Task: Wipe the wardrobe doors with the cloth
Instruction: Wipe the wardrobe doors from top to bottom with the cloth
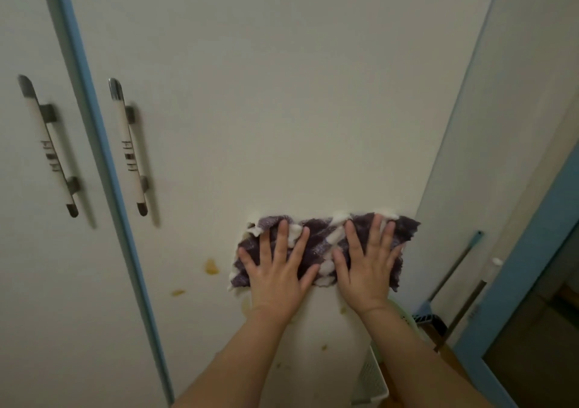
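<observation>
Low at the right, a white slatted plastic basket (371,379) shows only its wall; you cannot tell what is in it. Your left hand (275,269) and right hand (368,266) are both spread flat, fingers splayed and not clenched, palms pressing one purple-and-white checked cloth (322,247) against the cream wardrobe door (266,94). The cloth lies stretched sideways under both hands, low on that door, near its right edge. Several yellowish smears, the largest (211,266) just left of the cloth, mark the door. Two bar handles are visible, the nearer (128,147) on this door, the other (48,147) on the neighbouring door (18,251), with a blue strip (103,156) between them.
</observation>
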